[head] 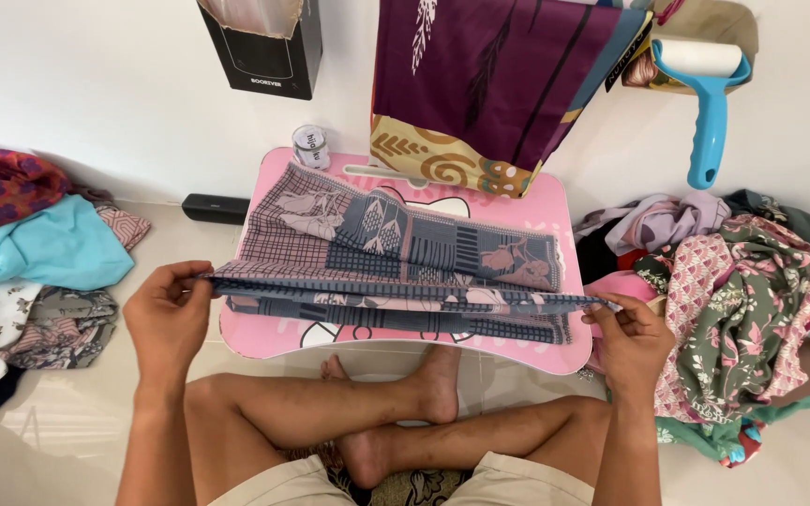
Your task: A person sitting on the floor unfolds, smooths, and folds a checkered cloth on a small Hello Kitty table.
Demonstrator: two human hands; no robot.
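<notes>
A folded cloth (396,262) lies on the lap table (555,211), clothes piles (742,281) on both sides.

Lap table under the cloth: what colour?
Pink with white cartoon print, head view: lap table, cloth.

Left hand (169,314) and right hand (632,339) were raised level, well apart, forearms reaching forward. Each pinched thumb against fingers, knuckles outward. Legs sat crossed beneath, feet bare.

Blue-handled lint roller (703,89) on the wall, black box (264,47), small clear jar (310,146), maroon hanging cloth (499,84), heaped clothes at left (25,253) and right (742,290), black bar-shaped device (216,208)
</notes>
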